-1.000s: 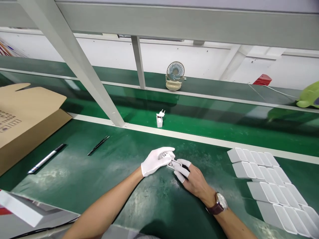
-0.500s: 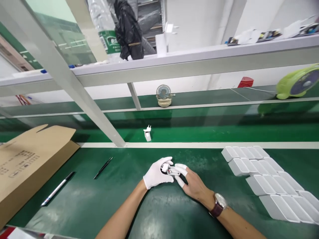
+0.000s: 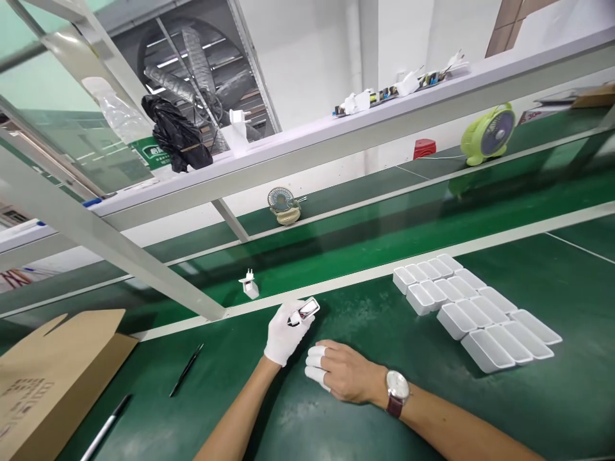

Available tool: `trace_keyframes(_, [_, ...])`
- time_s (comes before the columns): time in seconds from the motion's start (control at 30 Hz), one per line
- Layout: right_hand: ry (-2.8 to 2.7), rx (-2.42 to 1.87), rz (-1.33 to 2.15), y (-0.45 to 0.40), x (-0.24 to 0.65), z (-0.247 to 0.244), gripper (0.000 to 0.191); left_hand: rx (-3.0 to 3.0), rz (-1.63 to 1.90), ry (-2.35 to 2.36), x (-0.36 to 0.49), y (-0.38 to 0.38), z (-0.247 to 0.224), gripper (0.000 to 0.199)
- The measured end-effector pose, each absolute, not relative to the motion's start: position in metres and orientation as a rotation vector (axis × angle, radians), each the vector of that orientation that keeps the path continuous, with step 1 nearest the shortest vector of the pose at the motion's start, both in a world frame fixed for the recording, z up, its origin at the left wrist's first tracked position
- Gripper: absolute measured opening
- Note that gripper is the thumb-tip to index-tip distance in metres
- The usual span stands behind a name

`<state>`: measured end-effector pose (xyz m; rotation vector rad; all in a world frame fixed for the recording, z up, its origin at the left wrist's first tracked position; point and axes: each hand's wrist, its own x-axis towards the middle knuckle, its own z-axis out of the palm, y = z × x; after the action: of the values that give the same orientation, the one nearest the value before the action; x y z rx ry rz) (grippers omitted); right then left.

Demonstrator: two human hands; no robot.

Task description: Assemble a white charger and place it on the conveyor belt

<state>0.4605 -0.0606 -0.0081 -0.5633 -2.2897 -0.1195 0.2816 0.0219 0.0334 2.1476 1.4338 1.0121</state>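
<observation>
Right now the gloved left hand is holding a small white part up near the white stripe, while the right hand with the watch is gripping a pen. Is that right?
Not quite. In the head view the right hand holds nothing; it rests on the green mat with fingers curled. The pen lies far off beside the cardboard box. The gloved left hand does hold the small white part near the white stripe.

Cardboard box cut off at left edge.

This is a factory assembly line. A long green conveyor belt runs beside the green bench, under a grey metal shelf. Rows of identical white plastic charger shells lie at the right, and a large wall ventilation fan stands far left.
</observation>
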Motion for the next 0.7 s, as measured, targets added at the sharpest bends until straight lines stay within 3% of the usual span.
trace_keyframes(0.17, [-2.406, -0.543, -0.123, -0.062, 0.457, -0.018, 0.020, 2.039, 1.100, 1.322, 0.299, 0.014, 0.043, 0.031])
trace_keyframes(0.37, [-2.462, -0.547, -0.102, -0.063, 0.457, -0.024, 0.017, 0.887, 1.176, 1.106, 0.318, 0.018, 0.044, 0.027])
trace_keyframes(0.53, [-2.491, -0.550, -0.056, -0.064, 0.457, -0.026, 0.017, 0.639, 1.163, 1.063, 0.319, 0.026, 0.048, 0.018])
trace_keyframes(0.7, [-2.470, -0.554, -0.019, -0.066, 0.456, -0.028, 0.018, 0.637, 1.144, 1.095, 0.315, 0.022, 0.052, 0.021])
